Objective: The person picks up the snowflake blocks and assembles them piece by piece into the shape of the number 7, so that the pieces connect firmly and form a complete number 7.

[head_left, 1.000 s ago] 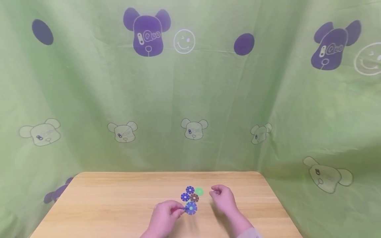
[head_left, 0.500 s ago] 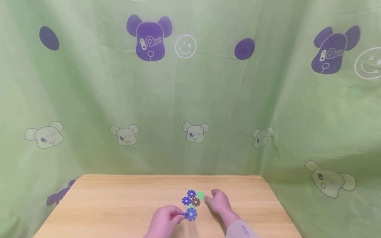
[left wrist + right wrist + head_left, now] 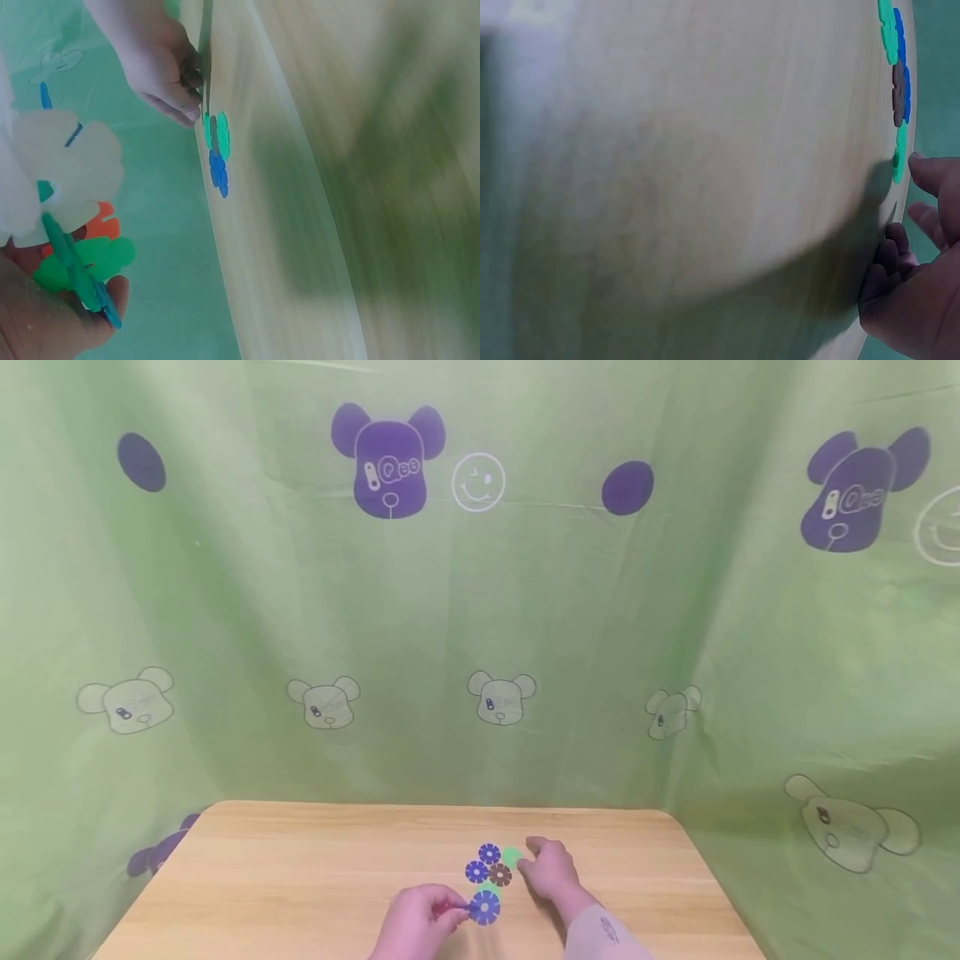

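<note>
Against the green bear-print cloth (image 3: 480, 627), on the wooden table (image 3: 300, 877), your left hand (image 3: 416, 927) pinches a blue disc (image 3: 485, 907) by its notched rim, light, stiff and likely slippery, while your right hand (image 3: 551, 870), fingers relaxed, touches the green disc (image 3: 512, 857) beside it.

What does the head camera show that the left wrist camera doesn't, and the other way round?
Only the head view shows the whole wooden table, the green bear-print cloth behind it, and the left hand from above, pinching a blue flower disc.

Only the left wrist view shows, close up, more pieces bunched at that hand: white, orange and green.

Both show the right hand by the cluster of discs lying flat on the table.
</note>
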`<state>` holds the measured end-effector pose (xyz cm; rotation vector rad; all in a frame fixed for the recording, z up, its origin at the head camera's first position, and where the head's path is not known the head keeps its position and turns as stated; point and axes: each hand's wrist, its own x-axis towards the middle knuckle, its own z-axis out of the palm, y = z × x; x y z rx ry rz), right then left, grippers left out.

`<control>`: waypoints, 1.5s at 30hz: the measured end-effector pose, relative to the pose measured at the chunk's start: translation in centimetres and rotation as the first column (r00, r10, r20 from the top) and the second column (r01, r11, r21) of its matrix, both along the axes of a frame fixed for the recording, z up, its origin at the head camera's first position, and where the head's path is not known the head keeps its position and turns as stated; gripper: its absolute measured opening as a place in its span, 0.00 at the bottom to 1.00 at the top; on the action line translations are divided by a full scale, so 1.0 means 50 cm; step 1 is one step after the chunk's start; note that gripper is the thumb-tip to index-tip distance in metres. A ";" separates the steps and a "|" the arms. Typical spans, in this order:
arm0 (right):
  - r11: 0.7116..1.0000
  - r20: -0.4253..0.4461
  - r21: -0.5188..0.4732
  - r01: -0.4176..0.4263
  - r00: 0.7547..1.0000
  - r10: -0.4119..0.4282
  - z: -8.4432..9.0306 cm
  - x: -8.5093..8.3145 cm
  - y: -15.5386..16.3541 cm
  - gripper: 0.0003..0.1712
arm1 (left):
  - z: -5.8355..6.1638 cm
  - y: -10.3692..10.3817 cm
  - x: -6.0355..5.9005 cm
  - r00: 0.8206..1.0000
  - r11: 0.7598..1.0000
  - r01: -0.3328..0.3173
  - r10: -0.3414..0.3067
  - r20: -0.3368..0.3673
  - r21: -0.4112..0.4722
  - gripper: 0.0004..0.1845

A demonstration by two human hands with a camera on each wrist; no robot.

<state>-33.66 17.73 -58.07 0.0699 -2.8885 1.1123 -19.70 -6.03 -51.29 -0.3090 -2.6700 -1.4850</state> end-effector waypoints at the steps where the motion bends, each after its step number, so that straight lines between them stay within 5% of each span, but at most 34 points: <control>1: 1.000 -0.001 0.008 -0.001 1.000 0.001 -0.003 -0.002 0.000 0.30 | 0.000 0.000 0.000 1.000 1.000 -0.001 0.001 -0.001 0.002 0.03; 9: 0.989 0.003 0.144 -0.008 1.000 0.008 -0.024 -0.013 -0.007 0.30 | -0.001 0.001 0.002 1.000 1.000 0.000 -0.001 0.020 0.021 0.02; 20: 0.978 0.016 0.208 -0.032 0.999 0.029 0.000 -0.007 -0.025 0.26 | 0.000 0.001 0.003 0.998 0.999 -0.016 0.014 0.065 0.029 0.03; 32: 0.998 0.003 0.050 -0.027 1.000 0.027 -0.016 -0.012 -0.010 0.25 | 0.005 -0.003 0.003 1.000 0.999 -0.020 0.019 0.022 0.035 0.02; 45: 0.986 -0.027 -0.149 -0.077 0.997 0.074 -0.005 0.039 0.032 0.17 | 0.014 -0.003 -0.007 1.000 0.999 0.000 0.000 0.000 0.042 0.02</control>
